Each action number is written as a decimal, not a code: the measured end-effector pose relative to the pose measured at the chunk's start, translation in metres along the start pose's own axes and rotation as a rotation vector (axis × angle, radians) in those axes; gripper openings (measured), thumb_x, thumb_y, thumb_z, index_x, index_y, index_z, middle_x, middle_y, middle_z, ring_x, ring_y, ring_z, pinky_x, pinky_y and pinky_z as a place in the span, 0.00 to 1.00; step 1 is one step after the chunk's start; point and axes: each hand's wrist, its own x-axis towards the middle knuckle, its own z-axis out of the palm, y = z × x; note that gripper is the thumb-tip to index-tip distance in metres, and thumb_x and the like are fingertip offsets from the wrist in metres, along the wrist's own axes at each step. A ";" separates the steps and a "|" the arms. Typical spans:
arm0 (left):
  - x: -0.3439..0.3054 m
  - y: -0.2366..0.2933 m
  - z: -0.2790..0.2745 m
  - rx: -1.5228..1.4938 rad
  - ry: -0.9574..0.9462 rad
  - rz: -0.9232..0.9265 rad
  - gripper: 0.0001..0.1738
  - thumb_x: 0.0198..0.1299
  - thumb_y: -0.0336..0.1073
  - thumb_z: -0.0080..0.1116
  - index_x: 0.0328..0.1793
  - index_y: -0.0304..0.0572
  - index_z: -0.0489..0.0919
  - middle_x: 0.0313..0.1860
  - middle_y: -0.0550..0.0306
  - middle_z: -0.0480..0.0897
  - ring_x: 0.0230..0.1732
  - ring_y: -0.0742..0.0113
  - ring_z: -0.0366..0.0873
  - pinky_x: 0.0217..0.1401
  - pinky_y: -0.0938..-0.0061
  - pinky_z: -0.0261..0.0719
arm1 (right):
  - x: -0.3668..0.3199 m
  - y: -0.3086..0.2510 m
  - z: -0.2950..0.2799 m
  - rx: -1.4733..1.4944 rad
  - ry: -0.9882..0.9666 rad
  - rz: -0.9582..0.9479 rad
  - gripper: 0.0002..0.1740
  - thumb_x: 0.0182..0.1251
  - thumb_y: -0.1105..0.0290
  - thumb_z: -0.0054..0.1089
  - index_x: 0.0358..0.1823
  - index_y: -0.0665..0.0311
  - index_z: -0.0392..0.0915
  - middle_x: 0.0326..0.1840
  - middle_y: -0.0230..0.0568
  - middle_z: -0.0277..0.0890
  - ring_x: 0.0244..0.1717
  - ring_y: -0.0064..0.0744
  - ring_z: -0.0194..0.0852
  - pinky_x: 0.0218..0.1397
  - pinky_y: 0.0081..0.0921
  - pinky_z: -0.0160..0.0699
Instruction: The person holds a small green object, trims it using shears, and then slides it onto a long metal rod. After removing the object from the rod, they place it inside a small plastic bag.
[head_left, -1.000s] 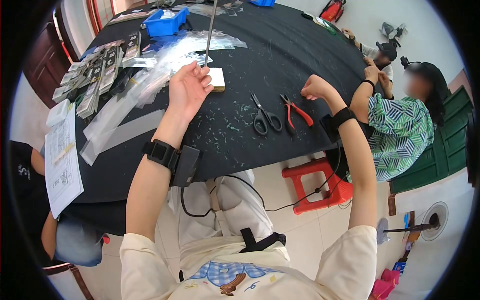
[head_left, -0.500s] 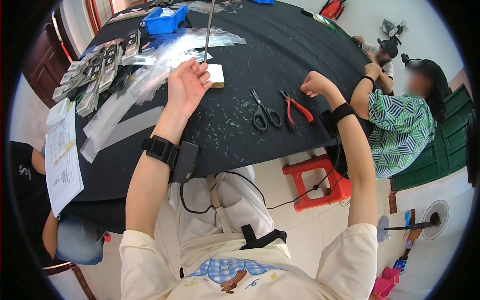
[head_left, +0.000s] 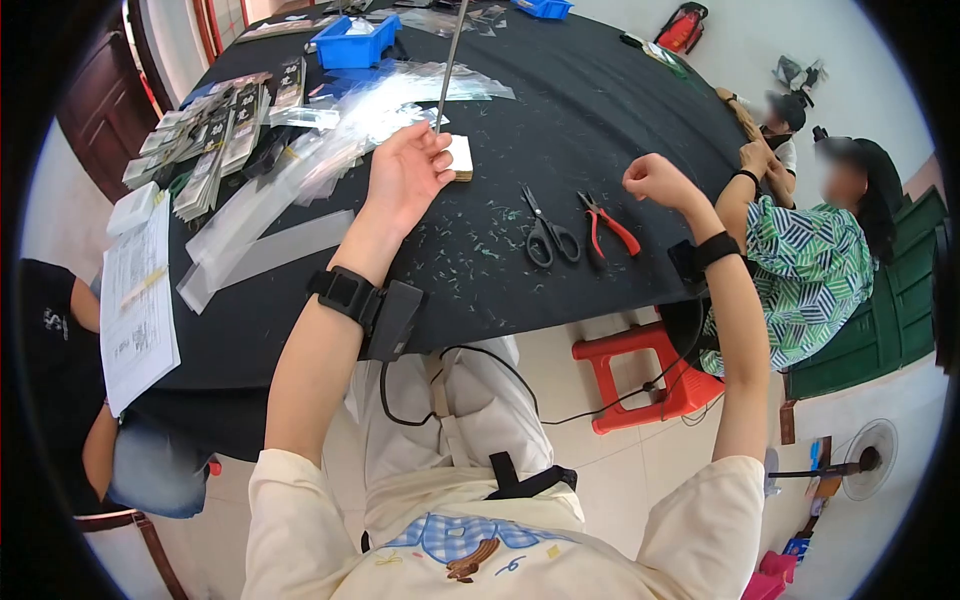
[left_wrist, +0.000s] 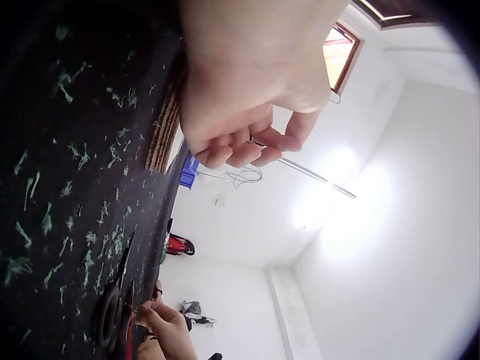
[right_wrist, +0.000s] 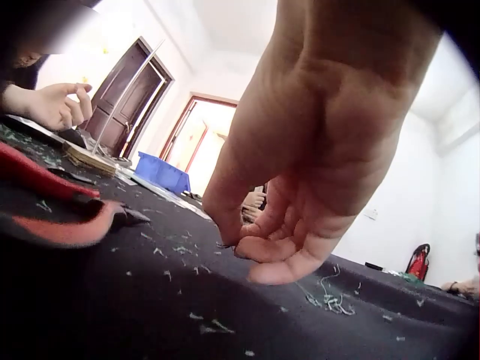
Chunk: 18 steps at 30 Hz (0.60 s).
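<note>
Head view: the left hand (head_left: 405, 175) grasps a thin metal rod (head_left: 447, 55), which stands upright out of the fingers. A wooden block (head_left: 461, 158) lies just beyond the fingertips, at the rod's foot. The right hand (head_left: 655, 180) is clenched above the black table (head_left: 560, 100). Scissors (head_left: 545, 235) and red pliers (head_left: 610, 228) lie between the two hands, nearer the right.

Left wrist view: fingers (left_wrist: 232, 150) curl round the rod, with the block just beside the knuckles.

Right wrist view: the fingertips are drawn together close over the table, with nothing discernible between them.
</note>
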 end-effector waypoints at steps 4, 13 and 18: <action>0.000 -0.003 -0.001 0.137 0.063 -0.044 0.09 0.59 0.39 0.51 0.36 0.41 0.74 0.35 0.60 0.75 0.29 0.74 0.65 0.32 0.80 0.63 | -0.020 -0.042 -0.011 -0.204 0.086 -0.211 0.08 0.48 0.73 0.57 0.27 0.73 0.76 0.23 0.43 0.76 0.25 0.29 0.74 0.30 0.24 0.74; -0.007 -0.008 0.019 0.622 -0.100 -0.151 0.21 0.58 0.37 0.55 0.57 0.38 0.74 0.32 0.71 0.72 0.28 0.83 0.62 0.28 0.86 0.59 | -0.065 -0.144 0.005 -0.235 0.005 -0.597 0.04 0.50 0.77 0.56 0.27 0.71 0.73 0.25 0.41 0.72 0.27 0.30 0.73 0.33 0.23 0.73; -0.011 -0.008 0.023 0.713 -0.167 -0.222 0.18 0.59 0.37 0.55 0.53 0.35 0.76 0.33 0.69 0.73 0.28 0.83 0.62 0.28 0.86 0.61 | -0.072 -0.176 0.015 -0.135 -0.105 -0.682 0.05 0.50 0.76 0.57 0.27 0.71 0.74 0.24 0.43 0.72 0.27 0.32 0.72 0.34 0.24 0.73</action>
